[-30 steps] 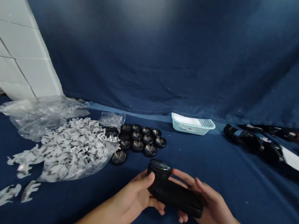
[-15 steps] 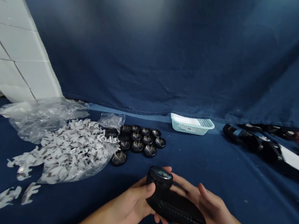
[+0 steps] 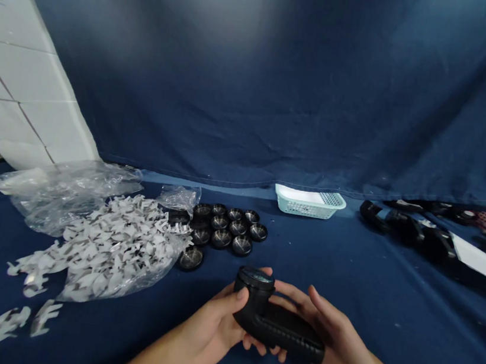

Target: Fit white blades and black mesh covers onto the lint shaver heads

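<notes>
Low in the middle of the head view is a black handheld device [image 3: 278,324] with a round, shiny-topped head and a thick handle; its exact kind does not show. My left hand [image 3: 217,325] wraps round the head end, thumb pressed on the side of the neck. The handle lies across my right hand [image 3: 337,347], fingers behind and under it, thumb raised off it. Beyond my left hand, several black round caps [image 3: 221,239] with patterned faces lie in rows on the blue cloth [image 3: 304,262].
To the left, a pile of whitish-grey plastic parts [image 3: 122,244] spills from a clear bag [image 3: 67,189]; loose pieces [image 3: 4,327] lie nearer. A light-green basket [image 3: 309,204] stands by the blue curtain [image 3: 255,88]. Black parts [image 3: 415,231] and a white strip [image 3: 483,261] are at right.
Both hands have shifted slightly left with the black device, its handle coming a little closer to level. The whole view has also drifted slightly left.
</notes>
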Tool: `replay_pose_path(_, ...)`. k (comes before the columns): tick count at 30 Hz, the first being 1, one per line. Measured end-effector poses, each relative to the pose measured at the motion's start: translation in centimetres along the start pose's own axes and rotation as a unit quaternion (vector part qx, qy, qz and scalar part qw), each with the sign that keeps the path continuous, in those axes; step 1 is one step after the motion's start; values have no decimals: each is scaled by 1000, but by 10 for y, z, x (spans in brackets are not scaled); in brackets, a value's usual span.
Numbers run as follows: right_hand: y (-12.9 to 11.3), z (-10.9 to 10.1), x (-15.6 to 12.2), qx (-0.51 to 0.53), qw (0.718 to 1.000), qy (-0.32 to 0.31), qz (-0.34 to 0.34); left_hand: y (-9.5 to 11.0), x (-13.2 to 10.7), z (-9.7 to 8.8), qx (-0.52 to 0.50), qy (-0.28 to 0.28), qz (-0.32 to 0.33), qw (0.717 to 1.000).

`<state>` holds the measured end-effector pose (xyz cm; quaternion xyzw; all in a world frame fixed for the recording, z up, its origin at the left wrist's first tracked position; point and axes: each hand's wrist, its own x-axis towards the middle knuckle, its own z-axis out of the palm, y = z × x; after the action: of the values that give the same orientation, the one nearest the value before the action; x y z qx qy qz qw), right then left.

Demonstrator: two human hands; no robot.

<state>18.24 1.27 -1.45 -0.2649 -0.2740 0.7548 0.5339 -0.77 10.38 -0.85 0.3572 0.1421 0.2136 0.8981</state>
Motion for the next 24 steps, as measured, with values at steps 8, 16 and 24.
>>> replay_pose_path(8,-3,-1,1,-2,1000,26,-4,0,2,-5,-36,7,-6,999)
replay_pose_path(16,-4,-4,2,0,999,48,-8,7,7,-8,-24,35,5,999)
replay_pose_path(24,-8,-9,3,-13,998,59,-14,19,10,-14,50,79,18,995)
